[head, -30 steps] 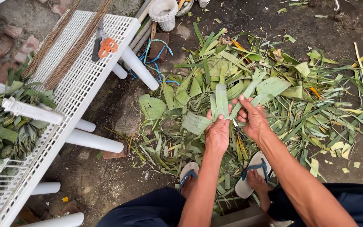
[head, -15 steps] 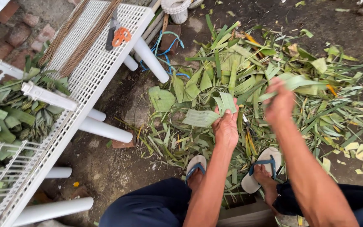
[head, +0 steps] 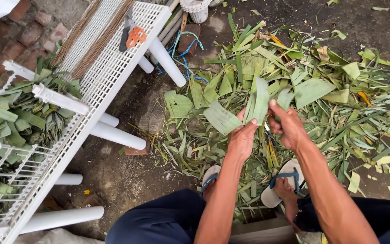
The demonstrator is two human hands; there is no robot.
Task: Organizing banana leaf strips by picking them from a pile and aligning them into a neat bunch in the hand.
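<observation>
While the person sits low over the dirt floor, both hands meet around a flat green strip of palm leaf (head: 257,101) held upright just above the knees: the left hand (head: 241,139) is closed on its lower end from below, and the right hand (head: 287,126) pinches its right edge between thumb and fingers, so neither is spread wide. The strip looks light and thin, pliant enough to bend without cracking, yet likely to split lengthwise along its veins if it is pulled across the grain; the surface seems smooth and a little waxy, so a firm pinch near the base, where it is narrowest and stiffest, looks like the safest hold, with the other hand steadying the edge higher up. From twelve to three o'clock of the hands spreads a loose heap of cut green leaves and trimmings (head: 321,90). At nine o'clock stands a white perforated plastic rack on round white legs (head: 109,68), bundles of folded leaves (head: 19,117) tucked at its far side, and an orange-handled cutter (head: 133,37) lies on top at about eleven o'clock. Two pale sandals with blue straps (head: 281,186) rest at six o'clock.
</observation>
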